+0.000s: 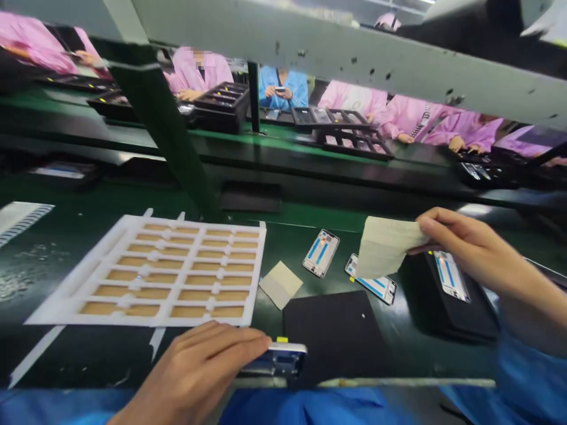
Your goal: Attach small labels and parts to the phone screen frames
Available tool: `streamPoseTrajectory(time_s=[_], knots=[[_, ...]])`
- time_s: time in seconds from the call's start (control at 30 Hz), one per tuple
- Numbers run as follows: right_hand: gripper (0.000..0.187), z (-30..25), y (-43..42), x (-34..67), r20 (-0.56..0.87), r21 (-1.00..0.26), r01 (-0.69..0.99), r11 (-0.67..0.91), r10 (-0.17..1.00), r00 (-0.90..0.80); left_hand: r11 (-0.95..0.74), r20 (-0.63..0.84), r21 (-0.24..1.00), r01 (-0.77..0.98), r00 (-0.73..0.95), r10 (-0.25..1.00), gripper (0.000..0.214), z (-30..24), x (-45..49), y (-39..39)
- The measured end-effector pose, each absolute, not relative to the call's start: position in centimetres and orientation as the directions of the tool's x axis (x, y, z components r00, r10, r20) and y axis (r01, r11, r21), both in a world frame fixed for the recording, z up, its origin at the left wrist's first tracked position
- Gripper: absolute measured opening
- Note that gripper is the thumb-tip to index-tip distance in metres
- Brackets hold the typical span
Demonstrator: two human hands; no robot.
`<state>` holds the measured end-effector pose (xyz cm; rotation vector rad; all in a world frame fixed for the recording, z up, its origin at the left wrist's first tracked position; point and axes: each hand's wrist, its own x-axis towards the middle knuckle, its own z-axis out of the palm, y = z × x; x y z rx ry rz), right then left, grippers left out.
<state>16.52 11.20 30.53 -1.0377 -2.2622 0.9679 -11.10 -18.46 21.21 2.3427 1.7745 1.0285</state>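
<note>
Near the table's front edge, my left hand [199, 369] is closed around a phone housing [287, 358] tilted on its edge, a small yellow tab showing at its top. My right hand [469, 245] pinches the corner of a pale yellow square sheet [385, 245]; whether it is paper or cloth I cannot tell. The sheet hangs over part of a phone housing with blue strips [381, 289] on the table. Left of that lies a similar phone housing [321, 254]. Below my right hand, another phone housing [452, 277] rests on a black block.
A black mat [332, 330] lies in front of me, with a second pale yellow sheet [281, 285] at its corner. At left is a white slotted tray [166, 289] taped down. A green post [163, 130] and grey beam [354, 59] stand ahead; co-workers sit beyond.
</note>
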Motion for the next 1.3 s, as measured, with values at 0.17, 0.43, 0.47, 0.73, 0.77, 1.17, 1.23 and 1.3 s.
streamPoseTrajectory(time_s=[0.17,0.43,0.47,0.73,0.77,1.17,1.23,1.3], knots=[[0.029,22.1,14.6,18.9,0.345,-0.482,0.757,0.442,0.890,-0.299,-0.321,0.538,0.426,0.846,0.048,0.841,0.030,17.5,-4.5,-16.5],[0.026,8.4,15.7,19.6,0.273,-0.395,0.749,0.533,0.846,-0.458,-0.327,0.505,0.449,0.832,0.066,0.861,0.029,14.3,2.4,-10.2],[0.027,7.8,16.4,20.4,0.269,-0.408,0.729,0.550,0.835,-0.479,-0.323,0.485,0.448,0.834,0.077,0.871,0.028,14.1,2.9,-8.9],[0.027,5.5,24.6,22.5,0.201,-0.450,0.618,0.645,0.747,-0.633,-0.218,0.121,0.676,0.704,0.186,0.975,0.022,14.3,5.3,0.7],[0.028,4.8,25.0,22.0,0.197,-0.452,0.622,0.640,0.751,-0.630,-0.187,0.075,0.695,0.694,0.189,0.979,0.022,14.4,5.3,1.9],[0.028,5.7,25.6,22.8,0.301,-0.539,0.619,0.571,0.818,-0.491,-0.099,-0.227,0.739,0.667,0.384,0.895,0.013,11.8,2.7,15.5],[0.022,5.9,25.6,23.0,0.277,-0.559,0.580,0.593,0.793,-0.543,-0.094,-0.259,0.738,0.668,0.410,0.875,0.014,11.1,2.5,16.7],[0.017,5.7,25.3,22.6,0.236,-0.570,0.538,0.620,0.752,-0.616,-0.082,-0.292,0.733,0.675,0.422,0.858,0.014,10.4,2.2,17.5]])
